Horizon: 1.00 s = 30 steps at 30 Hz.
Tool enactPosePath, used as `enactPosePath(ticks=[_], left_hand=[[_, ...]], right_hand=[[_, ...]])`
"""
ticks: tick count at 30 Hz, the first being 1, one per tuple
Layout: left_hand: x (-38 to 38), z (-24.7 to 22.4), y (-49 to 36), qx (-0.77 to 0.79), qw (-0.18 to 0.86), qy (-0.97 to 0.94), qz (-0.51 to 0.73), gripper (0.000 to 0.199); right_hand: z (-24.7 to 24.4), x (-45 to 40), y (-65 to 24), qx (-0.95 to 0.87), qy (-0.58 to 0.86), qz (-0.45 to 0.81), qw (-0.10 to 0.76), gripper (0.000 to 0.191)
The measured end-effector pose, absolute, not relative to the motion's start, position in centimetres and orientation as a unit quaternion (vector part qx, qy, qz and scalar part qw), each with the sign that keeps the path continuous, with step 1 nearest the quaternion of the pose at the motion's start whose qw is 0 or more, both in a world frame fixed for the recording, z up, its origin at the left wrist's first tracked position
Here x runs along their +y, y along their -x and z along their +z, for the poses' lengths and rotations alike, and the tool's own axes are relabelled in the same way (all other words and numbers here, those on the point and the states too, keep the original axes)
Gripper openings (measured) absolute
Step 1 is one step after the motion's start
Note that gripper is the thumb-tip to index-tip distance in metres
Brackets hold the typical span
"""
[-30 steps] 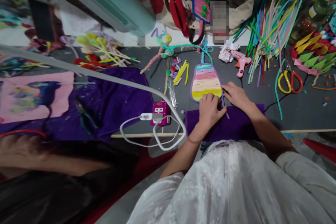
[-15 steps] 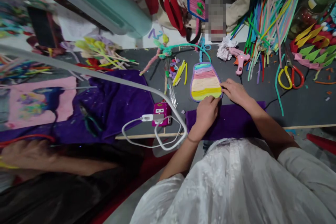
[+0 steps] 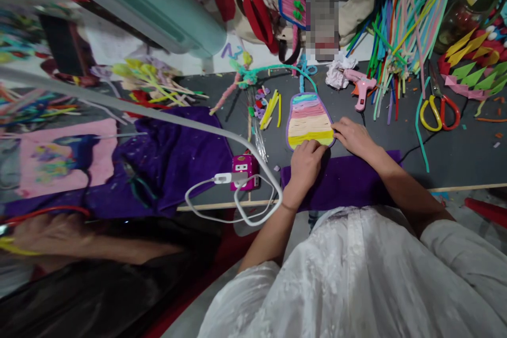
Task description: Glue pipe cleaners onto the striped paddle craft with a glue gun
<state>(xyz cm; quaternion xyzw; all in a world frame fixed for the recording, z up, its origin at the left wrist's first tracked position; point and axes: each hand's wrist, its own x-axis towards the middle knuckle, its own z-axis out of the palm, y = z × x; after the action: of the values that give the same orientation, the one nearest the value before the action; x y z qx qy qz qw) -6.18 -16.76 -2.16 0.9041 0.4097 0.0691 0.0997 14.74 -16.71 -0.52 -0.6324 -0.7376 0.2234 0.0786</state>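
A bell-shaped craft piece [image 3: 310,118] lies flat on the dark table, filled with rows of blue, pink, cream and yellow pipe cleaners and edged in purple. My left hand [image 3: 307,162] is closed at its lower edge, fingers bunched over the bottom rows. At the lower right corner my right hand [image 3: 351,134] pinches the purple border. What lies under the fingertips is hidden. A folded purple cloth [image 3: 348,182] lies below both hands. Cut yellow pipe cleaner pieces [image 3: 271,110] are left of the craft piece.
A pink glue gun [image 3: 360,87], scissors [image 3: 439,111] and a bunch of pipe cleaners [image 3: 396,37] lie to the right. A magenta power socket [image 3: 243,169] with a looping white cable [image 3: 222,132] stands at left. A co-worker's hand [image 3: 51,235] is at far left.
My left hand has slid slightly left along the craft piece's lower edge. My right hand stays at the corner. The co-worker's hand at far left has shifted a little to the right.
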Motion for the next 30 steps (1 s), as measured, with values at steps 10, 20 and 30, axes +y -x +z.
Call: enactPosePath(ticks=[10, 20, 30], left_hand=[[-16.3, -2.7, 6.4, 0.407, 0.115, -0.902, 0.092, 0.035], [-15.7, -2.4, 8.6, 0.395, 0.156, -0.899, 0.104, 0.025], [-15.2, -1.6, 10.8, 0.403, 0.155, -0.894, 0.121, 0.031]], right_hand=[[-0.3, -16.8, -14.7, -0.756, 0.611, 0.224, 0.075, 0.030], [-0.1, -17.3, -14.0, -0.748, 0.627, 0.207, 0.057, 0.032], [0.4, -17.3, -13.9, -0.770, 0.610, 0.180, 0.058, 0.027]])
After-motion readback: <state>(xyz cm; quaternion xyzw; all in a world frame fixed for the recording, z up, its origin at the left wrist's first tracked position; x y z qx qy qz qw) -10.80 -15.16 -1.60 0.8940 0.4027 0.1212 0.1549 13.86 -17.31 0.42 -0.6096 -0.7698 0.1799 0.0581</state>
